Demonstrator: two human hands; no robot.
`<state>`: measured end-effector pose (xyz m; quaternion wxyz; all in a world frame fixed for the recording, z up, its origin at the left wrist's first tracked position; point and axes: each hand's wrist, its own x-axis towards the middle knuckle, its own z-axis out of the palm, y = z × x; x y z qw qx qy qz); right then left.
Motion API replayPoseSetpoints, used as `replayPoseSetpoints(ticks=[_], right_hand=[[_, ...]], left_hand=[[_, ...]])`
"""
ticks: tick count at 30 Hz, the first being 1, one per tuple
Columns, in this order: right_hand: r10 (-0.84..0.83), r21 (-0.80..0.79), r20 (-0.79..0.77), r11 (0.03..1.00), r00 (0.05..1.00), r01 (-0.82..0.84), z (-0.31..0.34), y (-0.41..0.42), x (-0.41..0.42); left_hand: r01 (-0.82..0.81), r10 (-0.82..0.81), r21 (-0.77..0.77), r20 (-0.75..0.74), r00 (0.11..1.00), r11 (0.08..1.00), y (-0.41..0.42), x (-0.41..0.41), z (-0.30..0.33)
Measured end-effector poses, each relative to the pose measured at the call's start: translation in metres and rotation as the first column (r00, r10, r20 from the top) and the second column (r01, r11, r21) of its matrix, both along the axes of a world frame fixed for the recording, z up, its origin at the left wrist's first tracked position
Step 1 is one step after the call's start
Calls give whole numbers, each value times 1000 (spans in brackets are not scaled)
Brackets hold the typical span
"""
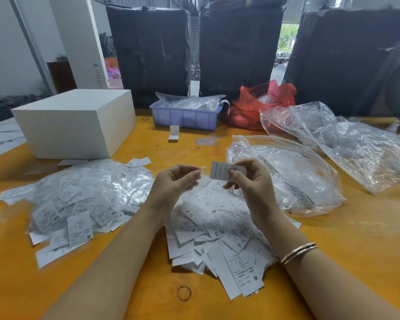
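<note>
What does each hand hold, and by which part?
Right hand pinches a label by its right end; left hand pinches a clear sleeve at its end.

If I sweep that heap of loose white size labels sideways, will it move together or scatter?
Probably scatters: the heap of loose white size labels lies as thin overlapping slips at all angles, so they would likely slide apart. Probably light, slightly stiff: the small white label pinched by the right hand juts out flat. The orange tabletop looks smooth, offering little grip.
</note>
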<state>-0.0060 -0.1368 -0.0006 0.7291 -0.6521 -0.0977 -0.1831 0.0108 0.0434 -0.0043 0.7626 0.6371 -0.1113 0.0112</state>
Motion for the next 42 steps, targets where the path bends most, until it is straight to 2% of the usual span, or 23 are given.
replayPoseSetpoints(ticks=[8, 15, 20, 26, 34, 42], right_hand=[[58, -109, -35, 992, 998, -61, -2, 1, 0], [79, 84, -86, 994, 993, -72, -3, -3, 4], [60, 24, -79, 998, 995, -58, -5, -1, 4], [31, 88, -81, 996, 996, -24, -5, -4, 6], [96, -3, -100, 995, 990, -97, -6, 0, 4], [53, -63, -47, 996, 997, -56, -7, -1, 3]], left_hand=[[-14, 13, 15, 12, 1000, 1000, 1, 1, 0], [-5, 5, 33, 16, 1000, 999, 1, 0, 1], [-3, 3, 18, 11, 1000, 1000, 1, 0, 1], [2, -2, 6, 19, 1000, 1000, 1, -1, 2], [-14, 12, 46, 43, 999, 999, 1, 0, 1], [-7, -1, 113, 67, 998, 994, -1, 1, 1]])
